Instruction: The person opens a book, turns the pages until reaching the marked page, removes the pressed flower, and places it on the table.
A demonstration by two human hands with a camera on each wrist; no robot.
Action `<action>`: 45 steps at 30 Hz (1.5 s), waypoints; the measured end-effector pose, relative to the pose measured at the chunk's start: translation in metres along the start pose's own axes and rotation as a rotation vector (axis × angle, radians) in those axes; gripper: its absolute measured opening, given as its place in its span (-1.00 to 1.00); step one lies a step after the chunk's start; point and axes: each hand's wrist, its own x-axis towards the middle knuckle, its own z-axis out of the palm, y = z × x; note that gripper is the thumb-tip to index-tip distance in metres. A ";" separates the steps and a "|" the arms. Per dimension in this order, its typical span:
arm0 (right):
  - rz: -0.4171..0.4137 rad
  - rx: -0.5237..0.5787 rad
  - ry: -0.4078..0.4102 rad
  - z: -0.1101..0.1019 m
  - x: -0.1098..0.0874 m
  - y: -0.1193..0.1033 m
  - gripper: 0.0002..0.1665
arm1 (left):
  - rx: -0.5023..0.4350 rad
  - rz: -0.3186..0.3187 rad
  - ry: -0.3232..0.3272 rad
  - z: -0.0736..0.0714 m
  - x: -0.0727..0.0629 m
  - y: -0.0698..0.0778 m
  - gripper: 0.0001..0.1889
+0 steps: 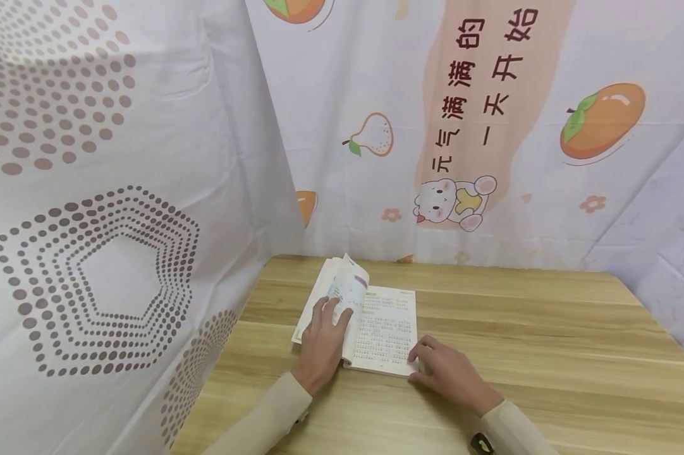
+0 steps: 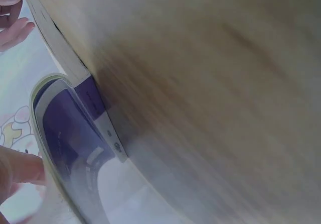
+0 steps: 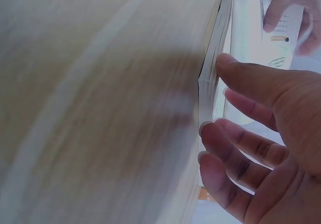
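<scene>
At the near edge of the view, two cream-coloured sleeves (image 1: 274, 411) reach in over a pale, wood-grained bench (image 1: 547, 328). A small black object (image 1: 481, 443) sits by the right cuff. The right hand (image 1: 450, 373) rests at the lower right corner of an open, white-paged paperback book (image 1: 384, 341); its fingers are loosely bent, thumb apart from the rest, with the tips at the page edges, and they do not appear to pinch anything. The left hand (image 1: 322, 344) lies across the raised left-hand pages, fingers spread and laid on the paper.

The book lies on the bench between the hands, its right side flat and covered in print, its left leaves arching up near the fold. In the left wrist view, a purple-and-white spine (image 2: 95, 101) shows just beside a curled cover.

Should the left hand's pressure ease, those arched leaves would likely spring over and lose the opening. Pressing harder on the bend could crease them, and the right fingers, merely resting at the corner, may let the book slide if the left side is pushed.

Beyond the bench hang a white cloth with brown dots (image 1: 131, 278) and a fruit-printed white curtain (image 1: 330, 95).
</scene>
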 end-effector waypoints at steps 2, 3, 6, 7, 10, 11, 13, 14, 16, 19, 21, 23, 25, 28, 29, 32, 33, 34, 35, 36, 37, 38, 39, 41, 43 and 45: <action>-0.010 -0.006 0.003 -0.001 0.000 0.000 -0.70 | 0.057 0.026 -0.063 -0.001 0.000 -0.001 -0.67; -0.015 -0.009 0.004 -0.001 0.000 0.001 -0.70 | 0.075 0.039 -0.092 -0.001 0.000 -0.001 -0.69; -0.029 -0.011 0.005 -0.002 0.001 0.002 -0.74 | 0.080 0.059 -0.162 -0.001 -0.001 -0.001 -0.72; -0.033 -0.008 0.005 -0.002 0.001 0.002 -0.75 | 0.070 0.064 -0.178 -0.001 -0.002 -0.001 -0.75; -0.046 0.000 0.005 -0.002 0.001 0.003 -0.77 | 0.014 0.075 -0.222 0.000 -0.003 0.000 -0.79; -0.052 -0.001 0.006 -0.002 0.000 0.004 -0.78 | -0.002 0.078 -0.237 0.000 -0.004 0.001 -0.80; -0.075 -0.004 0.018 -0.002 0.000 0.004 -0.81 | -0.027 0.080 -0.264 0.000 -0.004 0.002 -0.81; -0.087 -0.006 0.024 -0.002 0.000 0.004 -0.83 | -0.034 0.082 -0.276 0.000 -0.004 0.002 -0.81; -0.113 -0.011 0.037 -0.002 0.001 0.005 -0.87 | -0.033 0.089 -0.290 -0.001 -0.004 0.003 -0.81; -0.149 -0.023 0.055 -0.003 0.001 0.005 -0.92 | -0.024 0.108 -0.295 -0.002 -0.003 0.004 -0.85; -0.168 -0.036 0.061 -0.004 0.002 0.005 -0.91 | -0.027 0.117 -0.303 -0.001 -0.003 0.005 -0.92; -0.177 -0.051 0.061 -0.005 0.002 0.006 -0.90 | -0.021 0.131 -0.316 0.000 -0.003 0.007 -0.87; -0.179 -0.060 0.050 -0.006 0.003 0.006 -0.89 | -0.004 0.140 -0.334 0.002 -0.003 0.009 -0.71; -0.166 -0.060 0.036 -0.008 0.004 0.005 -0.89 | 0.036 0.157 -0.353 0.002 -0.005 0.012 -0.45; -0.153 -0.055 0.038 -0.008 0.003 0.004 -0.89 | 0.045 0.158 -0.363 0.001 -0.005 0.013 -0.38; -0.104 -0.002 0.075 -0.011 0.003 0.001 -0.88 | 0.049 0.152 -0.390 0.002 -0.005 0.015 -0.25; -0.087 0.019 0.094 -0.013 0.003 0.000 -0.86 | 0.048 0.150 -0.398 0.002 -0.005 0.016 -0.23; -0.071 0.043 0.114 -0.014 0.003 -0.001 -0.85 | 0.048 0.149 -0.405 0.003 -0.005 0.016 -0.22; -0.061 0.062 0.132 -0.015 0.003 -0.002 -0.84 | 0.048 0.148 -0.408 0.004 -0.005 0.016 -0.22; -0.057 0.080 0.151 -0.016 0.004 -0.003 -0.84 | 0.051 0.149 -0.405 0.005 -0.005 0.016 -0.22; -0.051 0.090 0.163 -0.017 0.004 -0.004 -0.84 | 0.060 0.153 -0.399 0.006 -0.006 0.016 -0.24; -0.052 0.099 0.178 -0.018 0.005 -0.004 -0.84 | 0.070 0.158 -0.391 0.006 -0.006 0.015 -0.26; -0.055 0.108 0.191 -0.018 0.005 -0.005 -0.84 | 0.079 0.163 -0.381 0.006 -0.006 0.015 -0.29; -0.052 0.119 0.218 -0.019 0.005 -0.005 -0.82 | 0.091 0.171 -0.364 0.006 -0.006 0.014 -0.38; -0.039 0.129 0.250 -0.019 0.005 -0.005 -0.78 | 0.103 0.175 -0.352 0.005 -0.006 0.014 -0.49; -0.024 0.133 0.273 -0.018 0.004 -0.004 -0.74 | 0.114 0.171 -0.349 0.005 -0.006 0.014 -0.61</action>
